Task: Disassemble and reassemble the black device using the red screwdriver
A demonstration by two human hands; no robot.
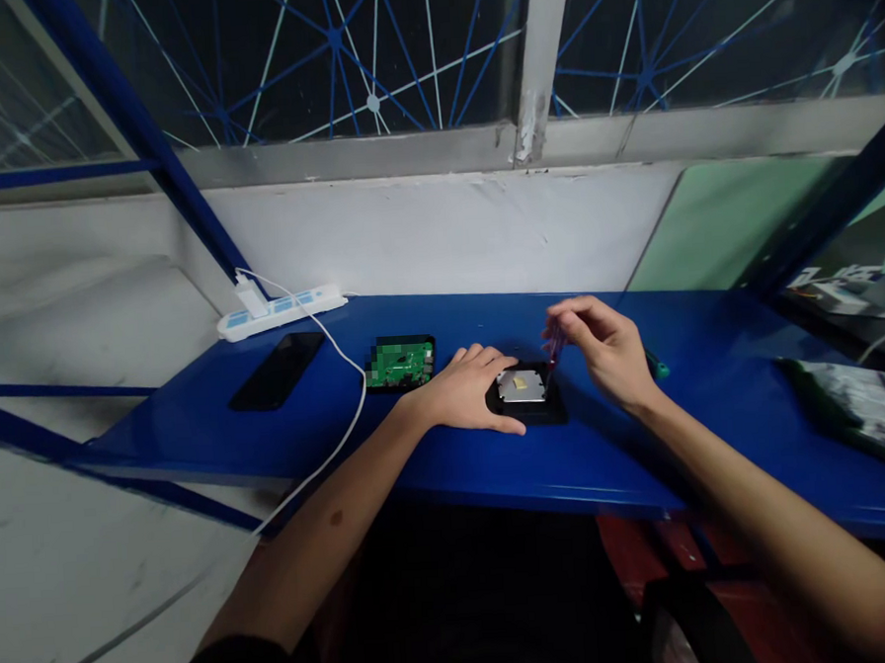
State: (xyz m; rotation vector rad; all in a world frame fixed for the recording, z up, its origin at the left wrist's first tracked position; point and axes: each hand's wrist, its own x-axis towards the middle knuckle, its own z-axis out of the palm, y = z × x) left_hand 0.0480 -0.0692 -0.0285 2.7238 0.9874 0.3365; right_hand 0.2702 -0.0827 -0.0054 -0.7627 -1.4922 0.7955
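A shallow black casing point(551, 408) with a silver metal plate point(521, 387) in it lies flat on the blue table; a small yellowish patch sits on the plate. My left hand point(469, 387) grips the casing from its left side, the thumb along the near edge and the fingers at the far edge. In my right hand point(602, 348), a screwdriver with a see-through purple handle point(555, 343) is pinched upright between thumb and fingers. Its tip points down at the plate's right edge; whether it touches a screw is too small to tell.
Left of my left hand lies a green circuit board point(407, 363) in a black tray. Farther left are a black phone point(277, 371) and a white power strip point(282, 312) with a trailing cable point(338, 349). A green object point(659, 365) lies behind my right wrist, a plastic packet point(858, 404) far right.
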